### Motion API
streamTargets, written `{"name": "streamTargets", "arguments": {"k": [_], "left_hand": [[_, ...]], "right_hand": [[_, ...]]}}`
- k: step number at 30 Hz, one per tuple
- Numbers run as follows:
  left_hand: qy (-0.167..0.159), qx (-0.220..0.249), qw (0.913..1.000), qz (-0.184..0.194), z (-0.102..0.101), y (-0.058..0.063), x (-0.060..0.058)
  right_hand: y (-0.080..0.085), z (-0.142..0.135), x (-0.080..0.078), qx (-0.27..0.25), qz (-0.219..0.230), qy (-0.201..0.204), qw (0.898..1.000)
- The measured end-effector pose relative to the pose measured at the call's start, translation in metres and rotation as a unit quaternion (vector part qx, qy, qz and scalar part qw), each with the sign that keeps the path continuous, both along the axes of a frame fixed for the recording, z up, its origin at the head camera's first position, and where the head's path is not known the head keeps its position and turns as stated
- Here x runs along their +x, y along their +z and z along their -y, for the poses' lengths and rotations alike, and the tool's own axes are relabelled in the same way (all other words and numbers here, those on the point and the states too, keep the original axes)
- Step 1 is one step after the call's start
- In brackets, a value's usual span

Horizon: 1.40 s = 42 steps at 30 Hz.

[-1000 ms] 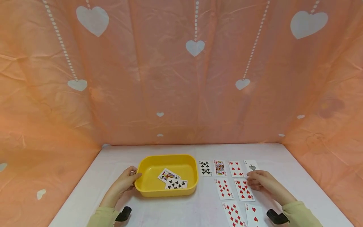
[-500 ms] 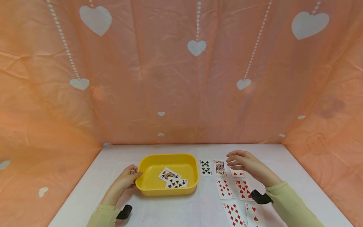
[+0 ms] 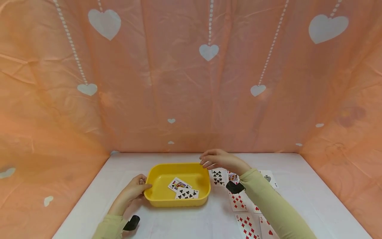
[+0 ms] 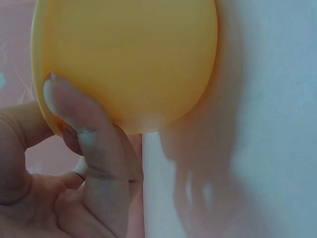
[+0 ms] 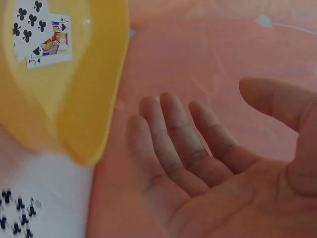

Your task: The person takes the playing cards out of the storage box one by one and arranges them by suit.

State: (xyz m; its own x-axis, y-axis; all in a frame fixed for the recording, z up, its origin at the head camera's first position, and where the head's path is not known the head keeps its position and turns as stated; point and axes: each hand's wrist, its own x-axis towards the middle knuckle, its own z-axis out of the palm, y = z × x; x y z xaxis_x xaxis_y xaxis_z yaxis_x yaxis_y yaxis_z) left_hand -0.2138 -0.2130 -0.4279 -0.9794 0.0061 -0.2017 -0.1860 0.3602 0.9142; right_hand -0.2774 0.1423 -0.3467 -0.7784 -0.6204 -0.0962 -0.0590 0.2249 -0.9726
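My left hand (image 3: 128, 194) grips the left end of a yellow plastic tray (image 3: 179, 203); in the left wrist view the thumb (image 4: 72, 101) lies over the inside of its rim. Two playing cards overlap in the tray: a jack of spades (image 3: 177, 182) and a clubs card (image 3: 187, 193). My right hand (image 3: 223, 161) hovers by the tray's back right corner. Its fingers are spread and relaxed in the right wrist view, the palm (image 5: 237, 198) bare, holding nothing.
Right of the tray, face-up cards lie in rows: a clubs card (image 3: 219, 178), a face card of diamonds (image 3: 233, 177), a spade ace (image 3: 270, 178), diamonds cards (image 3: 247, 227) and hearts cards (image 3: 266, 227). My right forearm (image 3: 271, 199) covers some. Orange heart-patterned cloth (image 3: 185, 99) rises behind.
My right hand has lifted from beside the spade ace and swung left over the cards to the tray's right rim. My left hand keeps its grip on the tray.
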Motion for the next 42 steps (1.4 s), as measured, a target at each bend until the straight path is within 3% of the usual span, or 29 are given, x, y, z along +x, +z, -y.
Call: {"name": "streamTargets", "arguments": {"k": [9, 19, 28, 33, 42], "left_hand": [[0.002, 0.001, 1.0000, -0.005, 0.000, 0.001, 0.000], [0.001, 0.010, 0.9999, -0.005, -0.002, 0.001, -0.002], [0.001, 0.012, 0.9999, -0.003, -0.003, -0.001, -0.004], [0.005, 0.009, 0.9999, 0.001, -0.003, -0.001, -0.002], [0.000, 0.014, 0.9999, 0.000, -0.001, -0.004, 0.001]], "right_hand": [[-0.021, 0.049, -0.023, 0.066, 0.012, 0.033, 0.997], [-0.036, 0.082, -0.034, 0.151, 0.014, 0.045, 0.987], [-0.043, 0.089, -0.029, 0.274, 0.004, 0.070, 0.959], [-0.044, 0.090, -0.023, 0.295, 0.013, 0.069, 0.953], [-0.045, 0.096, -0.016, 0.331, 0.011, 0.121, 0.936]]}}
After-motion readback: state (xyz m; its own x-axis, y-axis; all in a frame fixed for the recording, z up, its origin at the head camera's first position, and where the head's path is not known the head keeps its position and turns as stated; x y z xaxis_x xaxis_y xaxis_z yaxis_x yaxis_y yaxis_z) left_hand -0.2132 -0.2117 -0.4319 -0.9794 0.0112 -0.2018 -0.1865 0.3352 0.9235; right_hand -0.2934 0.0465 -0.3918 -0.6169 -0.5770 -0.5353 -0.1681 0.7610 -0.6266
